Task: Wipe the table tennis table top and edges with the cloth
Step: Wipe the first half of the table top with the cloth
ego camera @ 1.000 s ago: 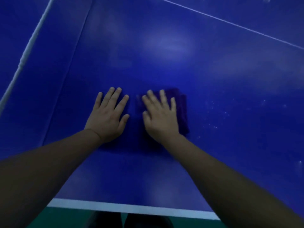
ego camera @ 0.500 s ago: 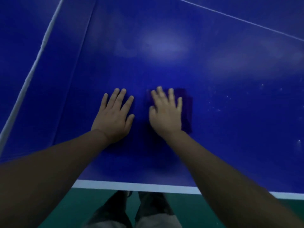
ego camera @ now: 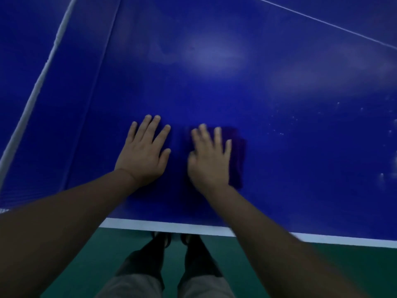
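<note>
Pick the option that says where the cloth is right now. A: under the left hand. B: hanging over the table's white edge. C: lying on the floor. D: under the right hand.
D: the dark cloth lies flat on the blue table top beneath the right hand, while the left hand rests on bare table beside it.

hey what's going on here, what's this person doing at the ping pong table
A person is leaning over a blue table tennis table and wiping its top. The right hand presses flat on a dark purple cloth and looks blurred from motion. The left hand rests flat on the bare surface beside it, with no cloth showing under it. White specks dot the top to the right of the cloth. The white near edge lies just in front of the person's feet.
</note>
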### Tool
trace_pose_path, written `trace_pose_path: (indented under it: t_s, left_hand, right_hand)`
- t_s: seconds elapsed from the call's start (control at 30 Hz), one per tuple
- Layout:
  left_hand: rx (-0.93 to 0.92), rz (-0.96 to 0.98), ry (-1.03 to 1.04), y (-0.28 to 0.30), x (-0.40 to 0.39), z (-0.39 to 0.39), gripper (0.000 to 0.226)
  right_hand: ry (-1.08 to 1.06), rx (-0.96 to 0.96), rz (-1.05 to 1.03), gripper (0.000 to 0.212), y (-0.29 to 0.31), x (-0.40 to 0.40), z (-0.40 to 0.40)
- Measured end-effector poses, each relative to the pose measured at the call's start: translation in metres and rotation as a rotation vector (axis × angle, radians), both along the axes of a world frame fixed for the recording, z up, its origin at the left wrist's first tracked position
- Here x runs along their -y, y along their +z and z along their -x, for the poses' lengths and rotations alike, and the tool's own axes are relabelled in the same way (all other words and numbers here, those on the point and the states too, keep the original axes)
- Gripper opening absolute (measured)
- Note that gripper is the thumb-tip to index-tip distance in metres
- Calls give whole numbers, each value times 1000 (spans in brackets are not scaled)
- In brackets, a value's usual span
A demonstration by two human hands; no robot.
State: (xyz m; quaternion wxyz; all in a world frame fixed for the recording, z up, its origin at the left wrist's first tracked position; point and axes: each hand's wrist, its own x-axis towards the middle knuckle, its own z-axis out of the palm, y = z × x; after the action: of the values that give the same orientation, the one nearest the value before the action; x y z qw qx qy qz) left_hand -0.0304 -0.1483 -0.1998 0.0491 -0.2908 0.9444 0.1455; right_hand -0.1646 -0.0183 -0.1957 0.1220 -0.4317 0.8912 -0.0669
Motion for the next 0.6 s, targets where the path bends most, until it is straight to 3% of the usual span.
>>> trace_pose_path:
  t_s: [0.1,0.2,0.3,0.43,0.6]
  left_hand:
    - [-6,6,1,1,-6,-6,69]
    - [-12,11,24,1,-17,-11,67]
    - [-1,9,43,0,-23,-13,67]
    - [-5,15,56,-1,-27,-13,67]
    - [8,43,76,0,-34,-15,66]
  right_hand:
    - [282,26,-9,62,1,-61,-51]
    - [391,19,-74,60,5,-120,-38]
    - [296,10,-123,60,10,-123,8]
    - [-118,39,-102,65,6,-52,2]
    - [214,43,-43,62,5,-83,-86]
